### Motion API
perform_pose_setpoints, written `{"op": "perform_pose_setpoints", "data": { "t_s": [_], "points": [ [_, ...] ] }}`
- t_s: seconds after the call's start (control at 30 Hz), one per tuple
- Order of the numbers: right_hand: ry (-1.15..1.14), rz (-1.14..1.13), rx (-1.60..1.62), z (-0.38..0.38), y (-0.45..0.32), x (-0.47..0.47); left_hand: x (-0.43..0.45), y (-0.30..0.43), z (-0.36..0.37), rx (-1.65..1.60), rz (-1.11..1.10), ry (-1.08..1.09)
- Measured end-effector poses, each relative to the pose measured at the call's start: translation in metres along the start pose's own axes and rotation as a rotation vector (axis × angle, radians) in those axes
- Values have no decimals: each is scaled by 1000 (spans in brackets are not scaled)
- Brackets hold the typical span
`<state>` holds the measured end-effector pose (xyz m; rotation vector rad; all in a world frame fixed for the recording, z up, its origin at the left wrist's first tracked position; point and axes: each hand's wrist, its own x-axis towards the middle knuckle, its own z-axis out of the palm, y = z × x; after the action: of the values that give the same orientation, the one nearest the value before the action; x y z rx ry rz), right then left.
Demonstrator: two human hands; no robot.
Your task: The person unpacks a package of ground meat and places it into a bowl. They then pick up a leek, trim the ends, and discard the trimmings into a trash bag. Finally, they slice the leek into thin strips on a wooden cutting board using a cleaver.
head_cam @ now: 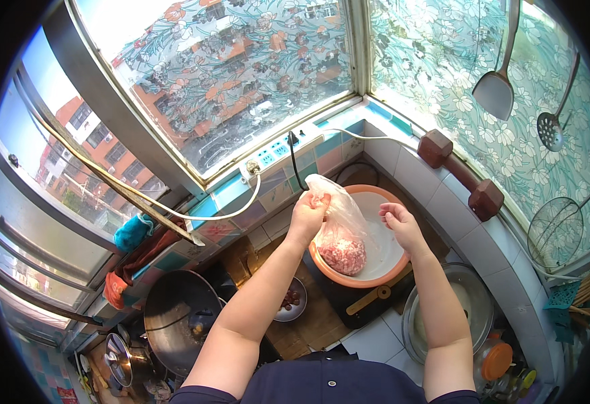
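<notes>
My left hand grips the gathered top of a clear plastic bag. Pinkish minced meat fills the bottom of the bag, which hangs over a white basin with an orange rim. Whether the bag's bottom touches the basin cannot be told. To the right of the bag, above the basin's right side, my right hand has curled fingers with nothing seen between them. Beneath the basin is a black cooktop.
A small bowl of dark red round pieces and a wok stand left. At right are a large lidded vessel and an orange-lidded jar. A dumbbell lies on the tiled ledge; a corded power strip runs along the sill.
</notes>
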<state>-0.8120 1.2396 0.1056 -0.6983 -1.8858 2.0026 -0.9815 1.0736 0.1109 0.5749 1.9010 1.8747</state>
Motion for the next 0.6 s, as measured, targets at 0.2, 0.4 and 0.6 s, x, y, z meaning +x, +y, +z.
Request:
{"op": "perform_pose_setpoints", "data": {
  "t_s": [0.2, 0.4, 0.6],
  "points": [
    [-15, -4, 24, 2, 44, -3, 9, 8, -26, -300, -248, 55],
    [-124, -37, 173, 24, 44, -14, 1, -15, -32, -628, -306, -15],
    [-313, 132, 839, 57, 29, -37, -37, -39, 8, -607, -155, 63]
  ]
}}
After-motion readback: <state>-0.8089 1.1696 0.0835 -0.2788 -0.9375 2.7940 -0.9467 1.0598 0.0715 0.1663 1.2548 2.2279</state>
